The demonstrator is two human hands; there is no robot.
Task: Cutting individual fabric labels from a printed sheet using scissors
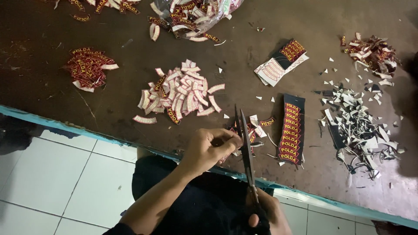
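Cutting embroidered patches apart at the edge of a dark worktable; the right hand grips scissors, blades slightly parted, while the left hand pinches a small patch strip against them; a heap of cut patches lies beyond; the next snip likely needs careful alignment between patches.

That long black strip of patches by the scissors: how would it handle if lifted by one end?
The strip of patches lies flat and thin, so it is probably floppy and would droop. It looks light. Loose offcuts beside it suggest a push would scatter them.
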